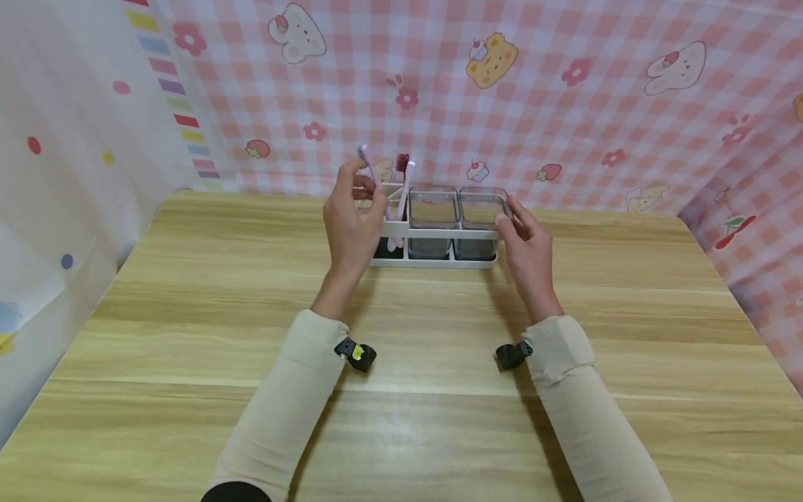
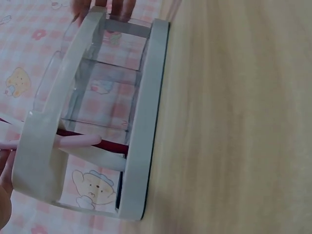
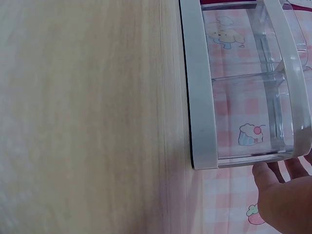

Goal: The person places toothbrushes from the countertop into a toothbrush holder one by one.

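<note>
A white toothbrush holder stands at the back of the table, with two clear cups side by side in its middle and right sections. My left hand pinches a pale pink toothbrush, whose lower end hangs inside the holder's left section, also seen in the left wrist view as a pink handle. Beside it in that section lean a white toothbrush and a dark red toothbrush. At the holder's right end, my right hand grips the corner, thumb in front and fingers along the side.
The wooden table spreads out in front of the holder. A pink checked cloth hangs right behind it, and a white dotted cloth hangs on the left side.
</note>
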`<state>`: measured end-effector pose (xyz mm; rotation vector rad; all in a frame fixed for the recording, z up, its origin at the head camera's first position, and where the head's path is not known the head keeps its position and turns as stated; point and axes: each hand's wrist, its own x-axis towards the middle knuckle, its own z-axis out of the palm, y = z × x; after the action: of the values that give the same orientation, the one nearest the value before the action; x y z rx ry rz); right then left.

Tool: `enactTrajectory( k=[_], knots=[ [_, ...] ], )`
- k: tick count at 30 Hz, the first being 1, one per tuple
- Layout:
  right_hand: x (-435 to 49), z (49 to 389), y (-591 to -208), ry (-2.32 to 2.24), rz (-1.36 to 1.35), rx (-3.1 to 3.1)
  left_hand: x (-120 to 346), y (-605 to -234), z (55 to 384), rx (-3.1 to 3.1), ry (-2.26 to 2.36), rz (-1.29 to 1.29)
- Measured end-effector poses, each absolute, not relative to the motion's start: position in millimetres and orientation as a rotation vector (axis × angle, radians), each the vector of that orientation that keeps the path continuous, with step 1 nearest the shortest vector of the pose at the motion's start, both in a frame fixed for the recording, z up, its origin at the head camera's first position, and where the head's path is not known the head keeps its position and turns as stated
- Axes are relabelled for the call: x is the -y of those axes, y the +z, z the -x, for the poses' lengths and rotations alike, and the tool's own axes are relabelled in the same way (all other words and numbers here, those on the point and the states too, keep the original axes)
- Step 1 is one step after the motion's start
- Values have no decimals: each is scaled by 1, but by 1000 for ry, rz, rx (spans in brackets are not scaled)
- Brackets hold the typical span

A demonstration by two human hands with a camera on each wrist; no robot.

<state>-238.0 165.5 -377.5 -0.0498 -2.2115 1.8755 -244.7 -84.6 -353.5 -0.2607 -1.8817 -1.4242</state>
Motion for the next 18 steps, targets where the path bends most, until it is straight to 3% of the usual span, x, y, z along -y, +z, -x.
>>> enactTrajectory(
  k=[18],
  knots=[
    [-166, 238, -378, 1877, 63, 2218, 82, -373, 247, 1887, -1173, 390]
  ],
)
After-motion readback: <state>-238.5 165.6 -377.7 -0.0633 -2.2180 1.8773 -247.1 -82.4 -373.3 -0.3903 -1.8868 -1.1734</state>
